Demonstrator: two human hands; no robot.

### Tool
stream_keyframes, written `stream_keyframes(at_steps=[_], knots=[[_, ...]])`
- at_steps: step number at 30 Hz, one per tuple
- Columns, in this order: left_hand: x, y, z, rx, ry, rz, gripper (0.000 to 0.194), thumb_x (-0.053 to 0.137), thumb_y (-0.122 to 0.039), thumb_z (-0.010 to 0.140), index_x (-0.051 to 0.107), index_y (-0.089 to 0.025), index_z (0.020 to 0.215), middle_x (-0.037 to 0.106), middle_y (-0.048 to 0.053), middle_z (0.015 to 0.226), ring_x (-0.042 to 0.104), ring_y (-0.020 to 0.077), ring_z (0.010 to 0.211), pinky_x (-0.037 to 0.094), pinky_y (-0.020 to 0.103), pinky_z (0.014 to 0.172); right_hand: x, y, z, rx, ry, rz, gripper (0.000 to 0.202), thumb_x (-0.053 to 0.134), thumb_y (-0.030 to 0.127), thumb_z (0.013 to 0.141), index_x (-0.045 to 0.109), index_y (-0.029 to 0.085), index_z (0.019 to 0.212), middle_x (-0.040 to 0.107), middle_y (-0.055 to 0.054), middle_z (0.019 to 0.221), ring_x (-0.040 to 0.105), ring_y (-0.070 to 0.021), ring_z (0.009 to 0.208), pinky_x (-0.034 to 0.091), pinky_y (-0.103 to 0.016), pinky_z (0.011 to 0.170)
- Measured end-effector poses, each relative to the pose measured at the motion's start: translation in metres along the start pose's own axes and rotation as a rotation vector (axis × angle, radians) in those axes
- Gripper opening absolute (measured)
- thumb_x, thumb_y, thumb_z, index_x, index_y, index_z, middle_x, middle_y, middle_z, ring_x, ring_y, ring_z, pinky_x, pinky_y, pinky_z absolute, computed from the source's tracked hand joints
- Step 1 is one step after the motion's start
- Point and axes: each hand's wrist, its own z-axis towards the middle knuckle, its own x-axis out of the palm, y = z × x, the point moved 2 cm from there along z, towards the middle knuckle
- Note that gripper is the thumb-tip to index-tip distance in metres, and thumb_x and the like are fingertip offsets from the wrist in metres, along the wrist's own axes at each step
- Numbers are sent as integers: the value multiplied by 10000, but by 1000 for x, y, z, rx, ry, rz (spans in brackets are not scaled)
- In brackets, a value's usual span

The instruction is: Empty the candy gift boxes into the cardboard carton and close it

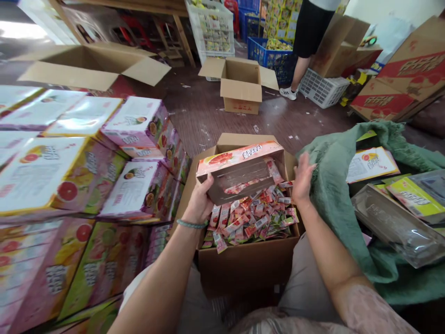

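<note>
- Here, in the head view, grips the display box (239, 157) by its left end with the left hand (200, 202), pressing the thumb on the near side; cannot tell how the hidden fingers curl behind.
- Holds the right hand (302, 181) open, with fingers extended, just beside the box's right end and apart from it.
- Hangs tilted above the near carton (246, 262), with loose sachets (257, 218) below and a few more inside the box.
- Looks light, thin-walled and fairly stiff, but likely dents under a hard pinch; probably slides a little on glossy print.
- Seems best to take by both short ends, away from the weak, cut-out side.
- See stacked boxes (134, 116) near on the left, and a green sack (328, 162) with clear trays (396, 222) on the right, crowding the right arm.
- Notice farther off an open carton (241, 90), a blue crate (271, 58) and a person's shoe (289, 93), all well out of the way.
</note>
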Motion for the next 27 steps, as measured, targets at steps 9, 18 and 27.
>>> stream_keyframes(at_steps=[9, 18, 27], knots=[[1, -1, 3, -94, -87, -72, 554, 751, -553, 957, 670, -226, 1397, 806, 130, 1238, 773, 357, 1172, 675, 512, 977, -1, -3, 6, 119, -81, 96, 814, 413, 874, 932, 680, 240, 1367, 718, -114, 1375, 702, -240, 1265, 592, -438, 1055], [21, 18, -16, -434, 44, -160, 757, 407, -774, 1022, 537, -264, 1566, 745, 172, 1372, 750, 378, 1212, 636, 625, 997, 35, 0, -22, 132, 279, 41, 621, 718, 645, 867, 734, 220, 1321, 740, -111, 1389, 692, -282, 1309, 513, -461, 1199], [38, 49, -55, -821, 91, -110, 550, 678, -628, 970, 661, -230, 1350, 817, 113, 951, 806, 331, 795, 692, 570, 749, 26, 10, -7, 137, 164, 102, 868, 683, 549, 903, 351, 293, 1662, 607, -116, 1553, 635, -267, 1399, 521, -520, 1214]])
